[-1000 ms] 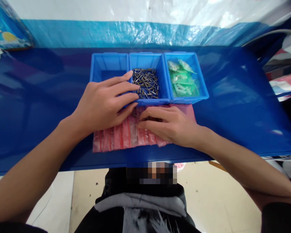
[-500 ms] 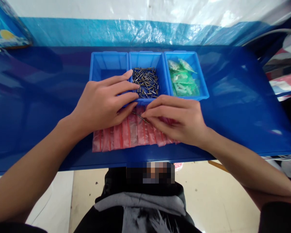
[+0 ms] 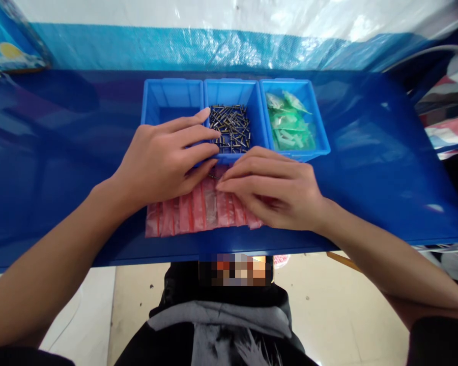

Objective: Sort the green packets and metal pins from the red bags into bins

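My left hand [image 3: 164,160] lies with its fingers stretched and apart across the near left edge of the middle blue bin [image 3: 234,158], which holds many blind rivets [image 3: 232,124]. Its thumb reaches down over a row of pink zip bags [image 3: 198,216] in front of the bins. My right hand [image 3: 277,185] is closed in a pinch above these bags, close to the left thumb. A thin piece of a rivet [image 3: 213,177] shows at its fingertips; the rest is hidden behind the fingers.
The left blue bin [image 3: 173,91] is partly covered by my left hand. Green and clear small bags [image 3: 290,122] lie in the right blue bin [image 3: 320,145]. All stand on a blue table [image 3: 374,168]. A blurred phone-like screen [image 3: 236,269] is below the table edge.
My right fingertips have moved slightly left and closed over the crossed rivets that showed on the pink bags. My left hand has hardly moved.
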Demonstrator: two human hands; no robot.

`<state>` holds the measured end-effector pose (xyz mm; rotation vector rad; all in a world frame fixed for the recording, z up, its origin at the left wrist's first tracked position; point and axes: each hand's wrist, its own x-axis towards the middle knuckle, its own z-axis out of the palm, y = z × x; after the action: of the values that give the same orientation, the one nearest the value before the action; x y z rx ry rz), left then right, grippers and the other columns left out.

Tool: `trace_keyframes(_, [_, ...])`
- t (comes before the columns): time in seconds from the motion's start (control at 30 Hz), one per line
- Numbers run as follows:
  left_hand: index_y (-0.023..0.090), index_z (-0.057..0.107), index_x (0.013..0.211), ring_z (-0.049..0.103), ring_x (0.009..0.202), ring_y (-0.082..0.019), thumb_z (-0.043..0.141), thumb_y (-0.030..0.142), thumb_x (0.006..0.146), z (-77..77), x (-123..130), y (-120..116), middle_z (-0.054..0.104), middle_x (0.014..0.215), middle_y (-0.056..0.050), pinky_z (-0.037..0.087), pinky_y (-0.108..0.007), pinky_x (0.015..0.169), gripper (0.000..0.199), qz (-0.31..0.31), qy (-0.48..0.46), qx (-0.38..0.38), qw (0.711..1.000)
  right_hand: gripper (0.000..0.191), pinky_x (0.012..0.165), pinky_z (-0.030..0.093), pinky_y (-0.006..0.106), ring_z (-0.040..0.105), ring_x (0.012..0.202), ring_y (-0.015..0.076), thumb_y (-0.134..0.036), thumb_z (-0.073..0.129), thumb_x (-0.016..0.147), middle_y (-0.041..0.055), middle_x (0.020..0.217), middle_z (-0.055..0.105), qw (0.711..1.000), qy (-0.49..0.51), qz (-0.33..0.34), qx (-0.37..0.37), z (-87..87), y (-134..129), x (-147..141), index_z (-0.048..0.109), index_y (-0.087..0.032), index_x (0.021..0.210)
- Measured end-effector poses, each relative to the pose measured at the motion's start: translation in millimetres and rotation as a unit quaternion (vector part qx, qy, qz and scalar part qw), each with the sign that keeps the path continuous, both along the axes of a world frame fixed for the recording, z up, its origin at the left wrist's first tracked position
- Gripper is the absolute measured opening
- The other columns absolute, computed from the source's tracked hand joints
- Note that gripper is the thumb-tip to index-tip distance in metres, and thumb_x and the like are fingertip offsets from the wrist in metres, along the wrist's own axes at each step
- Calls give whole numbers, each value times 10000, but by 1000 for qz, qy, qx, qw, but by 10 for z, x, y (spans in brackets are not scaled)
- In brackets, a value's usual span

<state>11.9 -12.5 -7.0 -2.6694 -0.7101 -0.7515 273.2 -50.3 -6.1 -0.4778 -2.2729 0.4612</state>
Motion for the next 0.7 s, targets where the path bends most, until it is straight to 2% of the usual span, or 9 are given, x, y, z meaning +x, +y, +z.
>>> trace_keyframes(0.17, [236,733,1158,729,1365,-288,627,263,1076,11,12,-12,810,1306,-9,727,-381,814,137,5,-2,-9,1000,228,933,656,431,699,1080,236,-132,565,1099,123,1177,766,987,-142,51,53,-129,52,22,750,-145,1230])
trace_keyframes(0.33, [227,726,1179,728,1366,-292,636,250,1079,12,13,-14,807,1312,-10,726,-386,821,136,0,0,-6,1000,240,885,647,406,669,1044,222,-122,506,1123,124,1129,751,986,-131,54,85,-135,55,46,744,-123,1155])
trace_keyframes(0.43, [224,721,1193,729,1366,-288,641,253,1082,4,8,-10,806,1314,-12,719,-380,829,141,-2,-1,-3,1000,194,835,647,384,696,1011,206,-116,560,1107,116,1107,762,991,-90,27,100,-78,18,39,753,-128,1125])
trace_keyframes(0.5, [231,720,1196,722,1377,-281,632,273,1087,-8,7,-10,803,1323,-10,711,-376,849,146,2,-3,-12,1000,156,839,656,343,729,990,175,-94,630,1074,97,1090,771,998,-34,-5,46,-21,-10,33,774,-137,1116])
trace_keyframes(0.57, [245,726,1182,716,1388,-273,622,295,1089,-21,7,-13,804,1323,-3,705,-374,868,148,6,-9,-23,1000,139,801,664,278,759,917,134,-89,696,1037,62,1066,785,998,33,-36,-51,33,-27,26,800,-166,1088])
trace_keyframes(0.63, [257,734,1168,710,1397,-271,615,300,1088,-28,8,-16,804,1322,4,704,-373,869,149,14,-11,-33,999,149,710,672,240,771,803,112,-95,723,1015,35,1034,796,982,109,-61,-144,70,-27,19,819,-194,1071])
trace_keyframes(0.7, [254,733,1166,715,1389,-278,620,294,1084,-24,8,-17,806,1317,1,706,-371,841,145,15,-11,-32,999,179,697,703,265,800,812,144,-85,716,1008,42,1032,811,962,173,-85,-192,91,-12,12,834,-205,1069])
